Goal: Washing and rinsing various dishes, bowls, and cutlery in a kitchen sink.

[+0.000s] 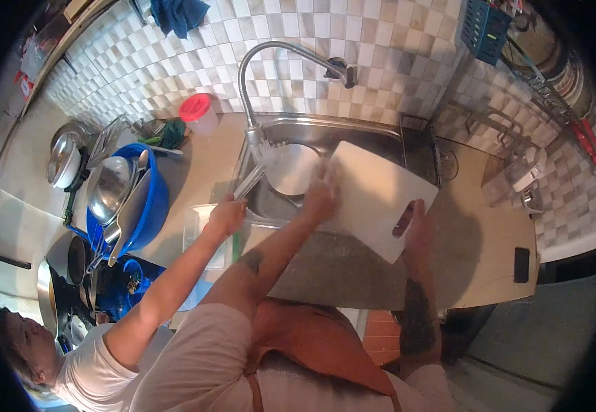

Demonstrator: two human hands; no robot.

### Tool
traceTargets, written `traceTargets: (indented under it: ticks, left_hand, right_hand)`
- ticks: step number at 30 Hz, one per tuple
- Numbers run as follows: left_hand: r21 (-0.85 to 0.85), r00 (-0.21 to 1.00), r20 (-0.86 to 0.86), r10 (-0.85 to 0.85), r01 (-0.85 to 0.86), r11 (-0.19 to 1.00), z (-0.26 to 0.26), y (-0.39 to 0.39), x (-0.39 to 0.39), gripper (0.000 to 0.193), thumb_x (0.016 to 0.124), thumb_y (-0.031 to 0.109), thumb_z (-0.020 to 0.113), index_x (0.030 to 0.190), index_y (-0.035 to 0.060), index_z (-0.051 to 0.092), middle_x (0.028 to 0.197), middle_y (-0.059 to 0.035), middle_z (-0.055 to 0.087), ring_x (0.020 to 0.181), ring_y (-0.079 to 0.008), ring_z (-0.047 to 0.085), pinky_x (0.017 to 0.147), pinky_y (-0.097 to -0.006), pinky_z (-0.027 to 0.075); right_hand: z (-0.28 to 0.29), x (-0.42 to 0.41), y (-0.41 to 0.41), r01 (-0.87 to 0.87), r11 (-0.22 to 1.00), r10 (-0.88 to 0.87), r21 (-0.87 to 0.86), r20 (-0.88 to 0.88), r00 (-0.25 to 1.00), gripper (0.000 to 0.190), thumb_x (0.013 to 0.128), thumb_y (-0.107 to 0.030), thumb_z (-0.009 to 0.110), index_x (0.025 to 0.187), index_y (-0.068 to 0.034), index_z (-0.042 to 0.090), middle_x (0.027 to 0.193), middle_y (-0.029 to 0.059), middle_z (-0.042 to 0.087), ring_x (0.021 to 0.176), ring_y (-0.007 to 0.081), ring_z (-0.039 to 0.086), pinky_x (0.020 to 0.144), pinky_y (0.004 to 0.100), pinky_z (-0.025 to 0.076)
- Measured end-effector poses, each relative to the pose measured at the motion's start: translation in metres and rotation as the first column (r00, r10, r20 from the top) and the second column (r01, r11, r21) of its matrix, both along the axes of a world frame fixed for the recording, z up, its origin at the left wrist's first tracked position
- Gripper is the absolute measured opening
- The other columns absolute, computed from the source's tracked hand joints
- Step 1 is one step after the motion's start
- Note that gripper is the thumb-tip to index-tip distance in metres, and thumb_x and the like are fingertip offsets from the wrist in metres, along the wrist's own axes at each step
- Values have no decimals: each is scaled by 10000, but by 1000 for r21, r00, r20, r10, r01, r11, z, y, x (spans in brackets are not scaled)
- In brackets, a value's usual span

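My right hand [416,226] grips a white cutting board [375,195] at its handle slot, tilted over the front right of the steel sink [380,136]. My left hand [322,198], blurred, is at the board's left edge; what its fingers hold, if anything, cannot be made out. Behind it a round white plate or lid [293,169] lies in the sink. At the left, a co-worker's hand [227,216] holds a bundle of long thin utensils [250,183] below the flexible faucet [246,82].
A blue basin [159,206] full of metal bowls and utensils stands at the left, beside a stacked bowl [66,170]. A red-lidded container [197,110] stands by the tiled wall. A clear container [210,237] lies near the co-worker's forearm. A clear bin [509,180] stands at the right.
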State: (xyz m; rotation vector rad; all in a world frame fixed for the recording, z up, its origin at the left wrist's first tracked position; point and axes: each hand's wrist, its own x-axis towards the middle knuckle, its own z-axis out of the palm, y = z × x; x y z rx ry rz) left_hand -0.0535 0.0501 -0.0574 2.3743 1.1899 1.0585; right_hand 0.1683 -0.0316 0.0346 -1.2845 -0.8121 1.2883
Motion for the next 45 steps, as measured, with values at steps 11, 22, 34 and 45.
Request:
traceTargets:
  ticks: [11,22,34,45]
  left_hand:
    - [-220,981,142,131,-98,970,6,-82,23,576,766,-59,455,1340,-50,415,1354,-296,430,1277,-426,413,1051,-468,363]
    - [-732,651,428,628,-158,663,15,-140,-66,304,916,236,541,1169,67,562,957,-159,648,850,-254,653,725,-363,509]
    - [-357,922,185,340,-259,897,55,-181,-115,304,801,188,589,1067,74,499,1086,-166,503,979,-384,545,849,-435,451]
    - [-26,642,560,524,-618,786,74,-209,-167,227,822,85,565,984,23,419,1017,-178,432,996,-408,479,815,-444,419]
  right_hand:
    - [-12,21,63,99,983,-138,152,274,952,510,1010,-430,379,1213,17,519,966,114,632,821,201,626,737,323,494]
    - [-143,-54,145,-402,915,403,-30,120,907,507,996,-249,466,1403,-21,266,984,173,601,829,270,635,725,400,517]
    - [-290,-138,164,-722,684,459,-105,831,314,269,896,-202,570,1073,-4,613,980,232,636,929,355,619,833,426,476]
    - [-170,-200,146,-913,395,759,-98,595,265,231,969,-198,479,815,-44,553,692,38,518,637,143,484,574,284,396]
